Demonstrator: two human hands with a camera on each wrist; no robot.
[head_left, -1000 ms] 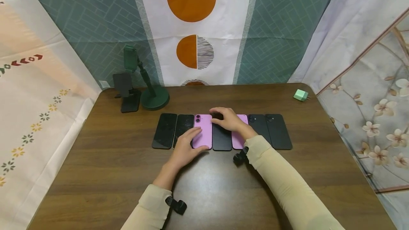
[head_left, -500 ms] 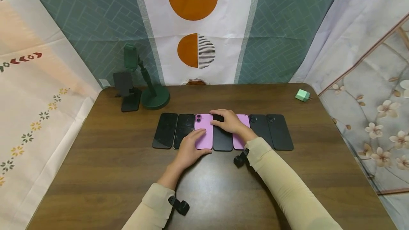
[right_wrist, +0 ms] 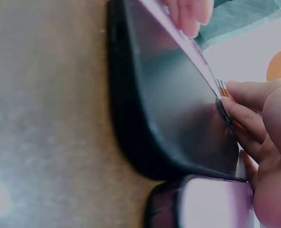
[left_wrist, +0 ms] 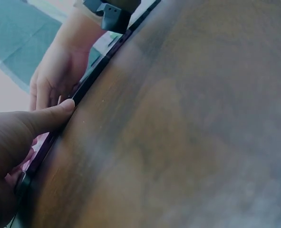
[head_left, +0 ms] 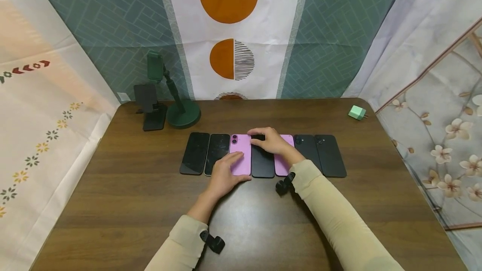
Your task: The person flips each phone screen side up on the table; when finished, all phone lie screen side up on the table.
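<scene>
A row of smartphones lies side by side on the table. My left hand [head_left: 223,175] lies over a pink phone [head_left: 244,165], its fingers on the phone's back and its thumb along the near edge, as the left wrist view also shows. Just to the right is a black phone [head_left: 262,165]; my right hand [head_left: 273,142] reaches over its far end, fingers and thumb near the corner where it meets the pink one. Under the right wrist is a second pink phone [head_left: 280,168], partly hidden. Both hands have loosely extended fingers.
Two dark phones, a glossy one [head_left: 194,154] and another [head_left: 217,150], lie at the row's left; two black phones, an inner one [head_left: 308,149] and an outer one [head_left: 331,156], end it at right. A green stand [head_left: 183,115], a black stand [head_left: 153,119] and a green charger [head_left: 356,112] stand farther back.
My left hand has slid slightly to the right along the pink phone, its thumb now at the near right corner. The right hand has stayed nearly in place; the head view has shifted a little.
</scene>
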